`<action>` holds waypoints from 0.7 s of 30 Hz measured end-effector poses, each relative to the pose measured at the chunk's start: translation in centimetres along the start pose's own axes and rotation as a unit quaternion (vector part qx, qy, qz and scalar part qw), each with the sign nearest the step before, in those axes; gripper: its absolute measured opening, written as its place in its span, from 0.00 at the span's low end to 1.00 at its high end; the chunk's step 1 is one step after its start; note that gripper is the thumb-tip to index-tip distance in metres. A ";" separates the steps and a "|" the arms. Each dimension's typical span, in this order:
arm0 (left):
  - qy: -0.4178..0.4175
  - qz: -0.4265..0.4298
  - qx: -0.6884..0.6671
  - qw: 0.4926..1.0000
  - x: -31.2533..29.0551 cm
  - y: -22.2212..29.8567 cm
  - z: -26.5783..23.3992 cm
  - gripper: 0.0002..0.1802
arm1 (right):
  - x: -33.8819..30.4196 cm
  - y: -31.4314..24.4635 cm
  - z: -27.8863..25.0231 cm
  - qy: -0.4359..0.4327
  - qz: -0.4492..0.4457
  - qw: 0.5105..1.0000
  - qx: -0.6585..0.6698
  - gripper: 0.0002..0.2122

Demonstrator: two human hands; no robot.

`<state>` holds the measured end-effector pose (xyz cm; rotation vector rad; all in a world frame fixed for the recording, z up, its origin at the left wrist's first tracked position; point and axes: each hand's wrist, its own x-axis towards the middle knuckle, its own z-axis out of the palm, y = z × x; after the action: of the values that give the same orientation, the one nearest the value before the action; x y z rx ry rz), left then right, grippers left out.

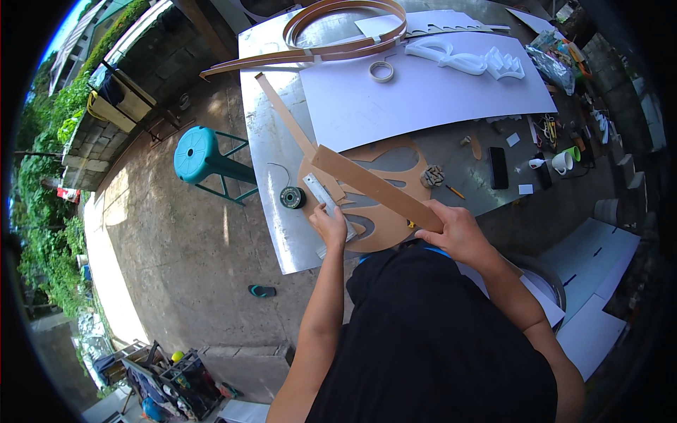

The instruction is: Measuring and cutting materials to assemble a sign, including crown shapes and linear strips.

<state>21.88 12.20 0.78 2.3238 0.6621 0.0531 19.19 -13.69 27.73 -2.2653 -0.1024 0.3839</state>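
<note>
Left hand (330, 225) is pinching the ruler (320, 192) and my right hand (458, 233) is gripping the strip (374, 189), which is slanting from mid-frame toward the upper left. Beneath, the board (390, 224) is already showing curved openings; the strip is seemingly running loose above it, any marks too small to tell.

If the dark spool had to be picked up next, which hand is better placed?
Probably the left hand: it touches the metal ruler, close beside the dark spool. The right hand is farther away and grips the brown strip.
</note>
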 end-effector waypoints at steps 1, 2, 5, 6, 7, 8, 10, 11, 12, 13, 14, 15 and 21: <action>-0.047 -0.009 -0.097 0.994 0.2 2.1 -1.2 0.22 | 0.0 0.4 0.1 0.005 0.000 1.000 -0.002 0.21; -0.048 -0.008 -0.096 0.994 0.3 3.9 -2.7 0.22 | -0.1 0.6 0.2 0.007 -0.002 1.000 -0.004 0.21; -0.254 -0.097 -0.566 0.778 0.0 9.5 -7.2 0.20 | 0.0 -0.1 -0.2 -0.024 0.036 0.999 0.019 0.22; -0.286 -0.048 -0.624 0.726 -0.2 11.2 -8.6 0.20 | 0.0 0.0 -0.1 -0.024 0.035 0.999 0.019 0.22; -0.316 0.001 -0.675 0.667 -0.3 12.8 -9.9 0.21 | 0.0 0.2 0.0 -0.028 0.037 0.998 0.033 0.22; -0.314 0.002 -0.676 0.667 -0.4 14.4 -11.3 0.21 | 0.1 0.3 0.1 -0.034 0.039 0.998 0.046 0.22; -0.273 0.025 -0.681 0.680 -0.6 16.8 -13.2 0.24 | 0.2 0.5 0.3 -0.041 0.042 0.997 0.048 0.22; -0.271 0.027 -0.682 0.679 -0.6 17.0 -13.4 0.24 | 0.1 0.7 0.3 -0.045 0.049 0.996 0.051 0.22; -0.284 0.054 -0.643 0.709 -0.5 17.1 -13.6 0.27 | -0.1 0.8 0.3 -0.045 0.047 0.997 0.049 0.22; -0.295 0.081 -0.602 0.738 -0.4 17.2 -13.7 0.31 | -0.3 1.0 0.4 -0.040 0.047 0.997 0.052 0.23; -0.293 0.082 -0.603 0.738 -0.4 17.2 -13.8 0.31 | -0.4 1.1 0.5 -0.036 0.046 0.997 0.056 0.23; -0.287 0.109 -0.580 0.755 -0.5 17.4 -13.9 0.31 | -0.5 1.2 0.7 -0.037 0.045 0.997 0.055 0.23; -0.274 0.170 -0.554 0.767 -1.2 18.4 -13.8 0.31 | -1.3 1.7 1.5 -0.009 0.049 0.997 0.064 0.23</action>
<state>26.05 8.93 23.19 1.1482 -0.1374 -0.0593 17.39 -14.05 25.85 -2.1459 0.0231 0.4506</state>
